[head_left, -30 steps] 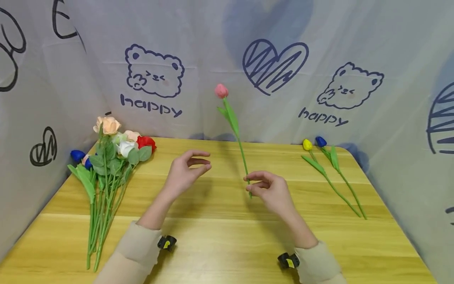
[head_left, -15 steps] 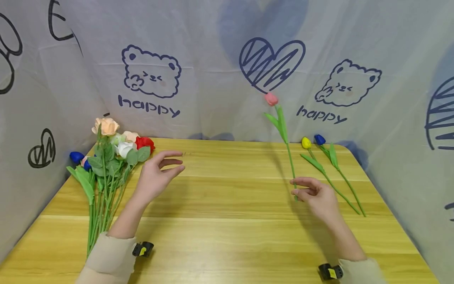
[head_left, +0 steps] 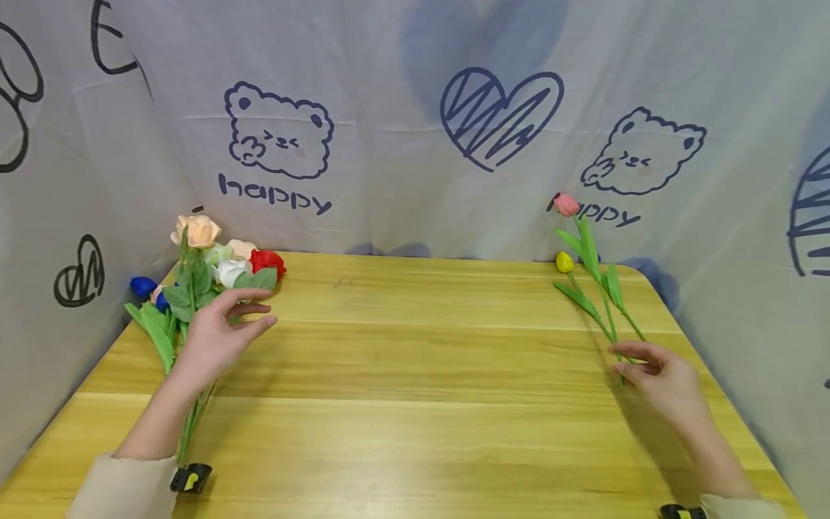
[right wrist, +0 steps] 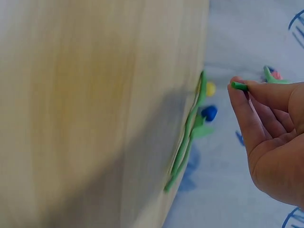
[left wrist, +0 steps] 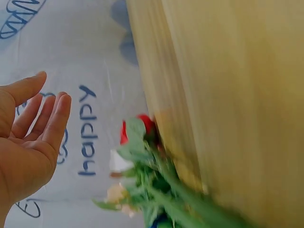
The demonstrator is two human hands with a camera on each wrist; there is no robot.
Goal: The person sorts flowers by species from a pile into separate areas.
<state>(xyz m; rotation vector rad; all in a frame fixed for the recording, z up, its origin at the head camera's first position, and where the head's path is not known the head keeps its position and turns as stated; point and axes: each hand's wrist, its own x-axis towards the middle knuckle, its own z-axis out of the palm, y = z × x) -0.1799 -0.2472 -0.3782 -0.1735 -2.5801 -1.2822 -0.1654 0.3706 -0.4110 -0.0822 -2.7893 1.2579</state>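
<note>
A pink tulip (head_left: pixel 566 205) with green leaves is held up by its lower stem; my right hand (head_left: pixel 664 382) pinches it between thumb and fingers. In the right wrist view the cut end of the stem (right wrist: pixel 240 86) pokes out at the fingertips. Beneath it lie a yellow tulip (head_left: pixel 564 262) and a blue tulip (right wrist: pixel 209 113), the blue bloom mostly covered in the head view. On the left, my left hand (head_left: pixel 220 335) hovers over a bunch of flowers with a red rose (head_left: pixel 267 264), a white rose (head_left: pixel 232 272) and a peach rose (head_left: pixel 196 231). Its fingers are relaxed and hold nothing.
The wooden table (head_left: pixel 415 375) ends at a pale cloth backdrop (head_left: pixel 389 187) with drawn bears and hearts. More cloth hangs along both sides. Blue tulips (head_left: pixel 143 287) lie at the bunch's left edge.
My right hand has carried the pink tulip rightward, from mid-table to above the yellow and blue tulips. My left hand has moved left, over the flower bunch.
</note>
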